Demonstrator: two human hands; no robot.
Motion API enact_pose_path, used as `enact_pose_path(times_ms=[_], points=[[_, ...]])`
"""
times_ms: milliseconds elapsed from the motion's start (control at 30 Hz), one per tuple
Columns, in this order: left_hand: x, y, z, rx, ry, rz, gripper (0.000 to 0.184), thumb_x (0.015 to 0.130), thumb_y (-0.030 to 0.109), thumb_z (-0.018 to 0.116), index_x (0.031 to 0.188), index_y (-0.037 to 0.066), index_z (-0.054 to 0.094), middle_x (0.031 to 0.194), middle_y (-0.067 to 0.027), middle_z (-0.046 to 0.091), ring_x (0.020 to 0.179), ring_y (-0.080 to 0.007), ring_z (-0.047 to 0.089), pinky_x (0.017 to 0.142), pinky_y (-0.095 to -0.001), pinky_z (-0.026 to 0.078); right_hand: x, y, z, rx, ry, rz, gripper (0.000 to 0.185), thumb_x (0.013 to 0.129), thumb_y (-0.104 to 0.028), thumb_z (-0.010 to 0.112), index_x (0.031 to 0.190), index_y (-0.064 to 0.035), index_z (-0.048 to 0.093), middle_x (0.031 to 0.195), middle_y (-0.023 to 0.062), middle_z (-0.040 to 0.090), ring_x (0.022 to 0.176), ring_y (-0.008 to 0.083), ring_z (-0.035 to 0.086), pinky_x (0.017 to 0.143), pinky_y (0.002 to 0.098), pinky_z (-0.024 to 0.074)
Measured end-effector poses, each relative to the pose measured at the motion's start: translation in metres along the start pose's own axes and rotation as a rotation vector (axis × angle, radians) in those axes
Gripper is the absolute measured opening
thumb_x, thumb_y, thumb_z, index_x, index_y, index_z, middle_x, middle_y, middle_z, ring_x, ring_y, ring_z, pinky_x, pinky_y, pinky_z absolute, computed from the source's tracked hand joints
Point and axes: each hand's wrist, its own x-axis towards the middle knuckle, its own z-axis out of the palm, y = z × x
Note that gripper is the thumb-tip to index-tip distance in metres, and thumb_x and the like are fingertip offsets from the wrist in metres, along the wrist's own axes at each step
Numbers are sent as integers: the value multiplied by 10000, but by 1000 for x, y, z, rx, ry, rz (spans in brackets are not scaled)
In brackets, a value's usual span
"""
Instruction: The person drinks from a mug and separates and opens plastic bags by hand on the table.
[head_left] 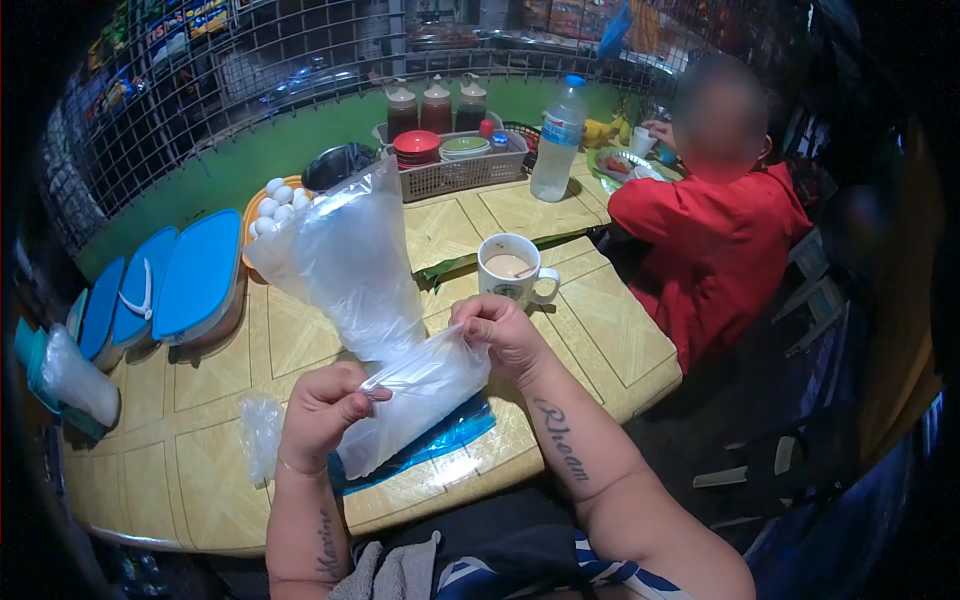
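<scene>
A long clear plastic bag [350, 250] stretches up from between my hands, its upper part standing puffed over the table. My left hand [328, 408] pinches the bag's lower left side between thumb and fingers. On the other side, my right hand [500, 335] grips the plastic with its fingertips, just in front of a white mug [508, 268] of milky brown drink. Beneath the bag lies a flat blue plastic packet [455, 438], partly covered. A crumpled clear plastic piece [260, 435] rests left of my left wrist.
Blue-lidded containers [200, 272], one bearing white tongs [138, 290], line the left. Behind are eggs [278, 205] in an orange basket, a grey rack [455, 178] with sauce bottles and saucers, and a water bottle [560, 140]. A person in red [715, 235] sits at right.
</scene>
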Motion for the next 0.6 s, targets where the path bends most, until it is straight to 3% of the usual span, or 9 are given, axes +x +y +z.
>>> enact_pose_path(times_ms=[100,200,300,600], points=[[1,0,-1,52,8,-26,320,867,304,761,926,-10,752,788,-33,617,722,-107,566,652,-244,433,-1,-1,2,32,13,-22,185,856,-196,766,853,-37,673,786,11,569,704,99,510,621,226,399],[2,-4,-3,100,31,-67,291,886,265,745,959,-16,747,799,-36,622,723,-109,573,669,-252,451,-1,1,-2,57,-1,-31,104,861,-119,750,866,-41,682,815,4,639,721,82,562,663,219,434],[3,-5,2,114,84,-139,250,913,215,716,980,-25,738,791,-37,623,731,-110,583,685,-253,466,-1,1,0,39,22,-49,182,858,-195,763,850,-34,678,790,25,575,714,116,523,638,242,400],[5,-11,6,347,84,-145,182,922,135,681,1012,-15,733,805,-47,657,745,-110,594,706,-263,478,-4,-3,0,16,21,-58,168,850,-174,768,859,-31,681,811,30,581,741,122,539,659,249,410]])
